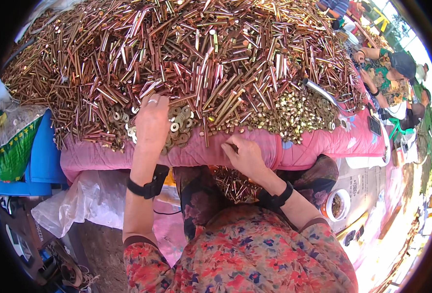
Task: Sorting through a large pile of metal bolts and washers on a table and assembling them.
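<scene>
A big heap of copper-coloured metal tubes (186, 58) covers the table in front of me. My left hand (152, 119) reaches to the heap's near edge, its fingers curled down among tubes and flat metal washers (181, 122); whatever its fingertips grip is hidden. At the pink quilted cloth (191, 148), right of the washers, my right hand (247, 156) is closed with thumb and forefinger drawn together. Anything in that pinch is too small to make out. Beyond it lies a pile of small brass-coloured nuts or caps (294, 115).
A metal-handled tool (321, 92) rests on the heap at the right. On the left, a green printed sack (13, 151) leans by a blue bin (42, 156). A white bucket (337, 205) stands at lower right. Another person (389, 73) works at the right side.
</scene>
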Available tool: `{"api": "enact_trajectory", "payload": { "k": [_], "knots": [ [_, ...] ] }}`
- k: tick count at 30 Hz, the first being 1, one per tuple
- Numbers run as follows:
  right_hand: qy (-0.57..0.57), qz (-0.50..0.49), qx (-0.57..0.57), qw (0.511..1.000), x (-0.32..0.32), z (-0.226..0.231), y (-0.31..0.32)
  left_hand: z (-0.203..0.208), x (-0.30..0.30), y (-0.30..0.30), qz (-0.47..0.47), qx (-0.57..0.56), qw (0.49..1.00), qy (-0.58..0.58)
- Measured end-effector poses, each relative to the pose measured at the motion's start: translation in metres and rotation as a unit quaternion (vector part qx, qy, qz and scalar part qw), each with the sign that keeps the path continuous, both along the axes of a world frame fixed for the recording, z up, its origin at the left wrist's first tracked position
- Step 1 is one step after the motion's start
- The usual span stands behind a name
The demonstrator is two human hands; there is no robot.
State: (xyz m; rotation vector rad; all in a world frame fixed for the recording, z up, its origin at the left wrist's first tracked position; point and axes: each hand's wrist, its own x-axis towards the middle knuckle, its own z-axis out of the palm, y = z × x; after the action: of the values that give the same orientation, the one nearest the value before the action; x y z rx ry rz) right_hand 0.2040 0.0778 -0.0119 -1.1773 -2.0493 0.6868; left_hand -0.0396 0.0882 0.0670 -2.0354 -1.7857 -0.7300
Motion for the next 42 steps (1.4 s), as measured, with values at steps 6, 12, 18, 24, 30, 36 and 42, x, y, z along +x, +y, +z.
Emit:
{"api": "enact_trajectory", "payload": {
  "k": [6, 12, 18, 24, 30, 36, 42],
  "knots": [
    [-0.023, 0.008, 0.079, 0.997, -0.035, 0.004, 0.018, -0.025, 0.002, -0.062, 0.017, -0.097, 0.837, -0.538],
    [-0.172, -0.018, 0.091, 0.981, -0.050, 0.012, 0.018, -0.059, 0.024, -0.104, -0.036, -0.060, 0.497, -0.865],
    [-0.044, 0.093, 0.142, 0.984, -0.087, 0.015, 0.007, -0.056, 0.040, -0.112, 0.062, -0.028, 0.474, -0.878],
    [-0.128, 0.110, 0.214, 0.962, -0.096, 0.004, 0.012, -0.061, 0.038, -0.117, 0.062, -0.039, 0.478, -0.876],
    [-0.076, 0.020, 0.219, 0.973, -0.107, -0.002, 0.005, -0.070, 0.046, -0.118, 0.049, -0.061, 0.522, -0.849],
    [0.105, 0.017, 0.068, 0.992, -0.084, 0.014, -0.004, -0.046, 0.071, -0.111, 0.022, -0.092, 0.604, -0.791],
    [0.155, 0.026, 0.066, 0.985, -0.077, 0.010, -0.021, -0.058, 0.059, -0.115, -0.009, -0.139, 0.582, -0.801]
  ]
}}
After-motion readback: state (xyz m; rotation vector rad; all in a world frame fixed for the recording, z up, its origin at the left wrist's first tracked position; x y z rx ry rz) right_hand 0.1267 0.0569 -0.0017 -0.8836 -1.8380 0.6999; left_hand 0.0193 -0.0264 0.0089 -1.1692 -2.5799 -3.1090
